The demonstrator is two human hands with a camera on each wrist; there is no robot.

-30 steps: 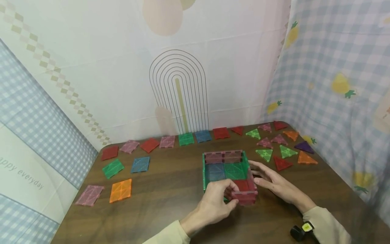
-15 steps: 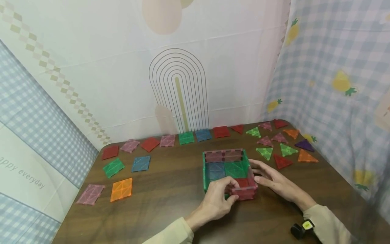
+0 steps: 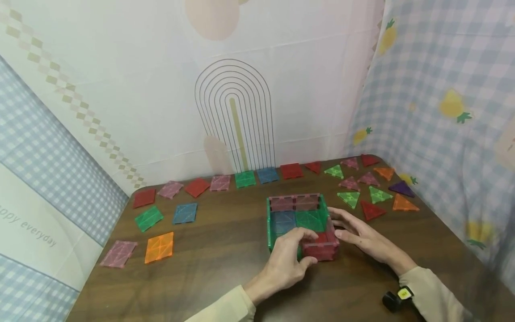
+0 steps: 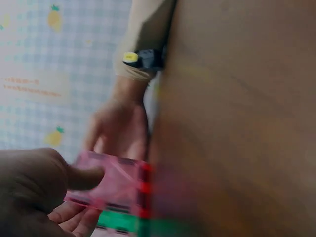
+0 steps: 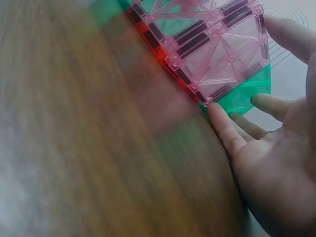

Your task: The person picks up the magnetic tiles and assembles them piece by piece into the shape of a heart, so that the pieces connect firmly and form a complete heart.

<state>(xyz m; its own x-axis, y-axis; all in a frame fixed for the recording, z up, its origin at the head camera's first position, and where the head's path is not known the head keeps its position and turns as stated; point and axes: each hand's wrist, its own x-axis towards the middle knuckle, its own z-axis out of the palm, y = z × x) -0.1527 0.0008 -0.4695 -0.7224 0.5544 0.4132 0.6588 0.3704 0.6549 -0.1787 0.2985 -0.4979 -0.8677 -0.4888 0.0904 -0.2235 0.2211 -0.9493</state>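
From my station I see the left hand (image 3: 283,264) curled round the pink front tile (image 3: 323,252), thumb outside, fingers inside; the right hand (image 3: 366,238), fingers spread apart, touches the right side of the low tile box (image 3: 307,204). I have the box standing on the counter (image 3: 209,268) between both hands, loose triangles (image 3: 379,195) beyond it to the right.

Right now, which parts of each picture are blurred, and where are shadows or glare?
Head: mostly clear, shadow on the wood-grain tabletop near the left hand; left wrist: tabletop blurred, left hand dark; right wrist: tabletop blurred, whitish glare lower left, pink translucent tile sharper.
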